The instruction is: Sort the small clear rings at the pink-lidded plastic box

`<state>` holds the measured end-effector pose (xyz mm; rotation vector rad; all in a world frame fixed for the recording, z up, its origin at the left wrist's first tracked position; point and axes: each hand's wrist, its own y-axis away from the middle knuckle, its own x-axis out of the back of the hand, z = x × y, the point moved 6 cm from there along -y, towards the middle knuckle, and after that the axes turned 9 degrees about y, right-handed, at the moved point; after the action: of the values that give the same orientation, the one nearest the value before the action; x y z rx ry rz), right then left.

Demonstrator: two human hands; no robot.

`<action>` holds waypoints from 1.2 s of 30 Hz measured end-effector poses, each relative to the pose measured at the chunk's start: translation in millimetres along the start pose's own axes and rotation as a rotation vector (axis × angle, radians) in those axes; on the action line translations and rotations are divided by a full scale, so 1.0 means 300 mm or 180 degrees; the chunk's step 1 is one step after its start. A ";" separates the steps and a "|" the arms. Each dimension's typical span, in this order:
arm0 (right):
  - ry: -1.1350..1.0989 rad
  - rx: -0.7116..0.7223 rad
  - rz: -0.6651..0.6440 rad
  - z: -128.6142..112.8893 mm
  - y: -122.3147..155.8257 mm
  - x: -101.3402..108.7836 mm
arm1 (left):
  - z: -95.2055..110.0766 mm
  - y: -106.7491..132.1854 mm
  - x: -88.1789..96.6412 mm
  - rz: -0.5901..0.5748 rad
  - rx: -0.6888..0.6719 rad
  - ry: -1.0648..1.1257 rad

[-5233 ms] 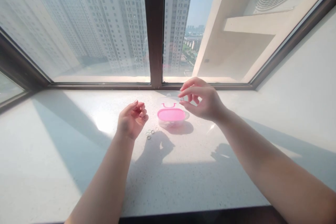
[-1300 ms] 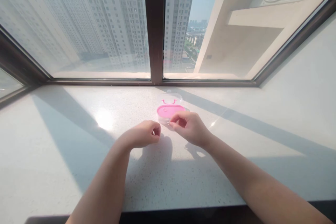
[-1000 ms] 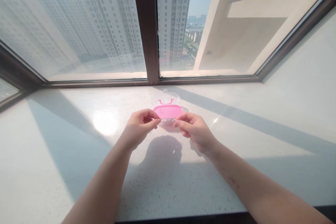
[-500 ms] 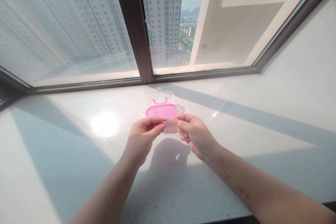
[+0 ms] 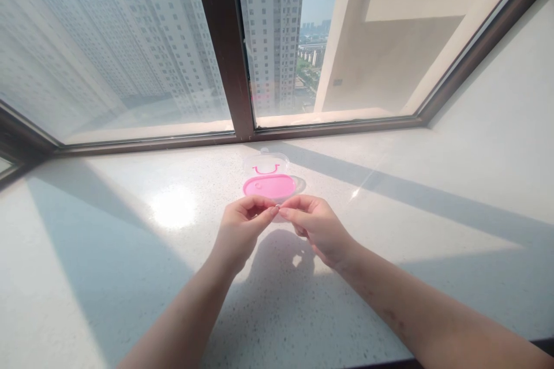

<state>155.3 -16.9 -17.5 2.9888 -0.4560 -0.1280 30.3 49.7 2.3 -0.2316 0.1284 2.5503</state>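
Observation:
My left hand and my right hand meet fingertip to fingertip above the sill, thumb and forefinger pinched on each. Between the tips shows a speck of a small whitish thing, too tiny and too covered by my fingers to name. Just beyond my fingers lies a pink oval tray with a small round shape at its left side. Behind the tray is a clear plastic lid with a curved pink handle. My fingers partly hide the area in front of the tray.
A pale speckled sill carries everything, with bright sun patches and the shadow of my hands. Along its back runs a brown window frame. A white wall bounds the right side.
My fingertips have come closer together, the gap between them nearly closed. The whole view has shifted slightly; the pink tray and lid stay in place.

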 end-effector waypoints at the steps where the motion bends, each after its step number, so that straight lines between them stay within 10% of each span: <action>1: 0.0122 0.0046 -0.0035 -0.004 0.000 -0.002 | 0.000 -0.001 0.000 -0.0020 -0.0009 -0.0010; 15: 0.2490 0.1719 0.0204 -0.131 0.036 0.018 | 0.008 0.001 -0.021 -0.0455 -0.0218 -0.0963; 23: 0.2406 0.1453 0.0134 -0.117 0.024 0.023 | 0.003 -0.005 -0.017 -0.0341 -0.0094 -0.0504; 36: 0.0223 0.0244 -0.0001 -0.014 -0.019 0.019 | -0.019 -0.004 -0.004 -0.0042 0.0352 0.0297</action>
<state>162.8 -12.7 -14.5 3.0566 -0.4631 -0.0060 32.8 49.1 -3.1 -0.3072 0.3017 2.5104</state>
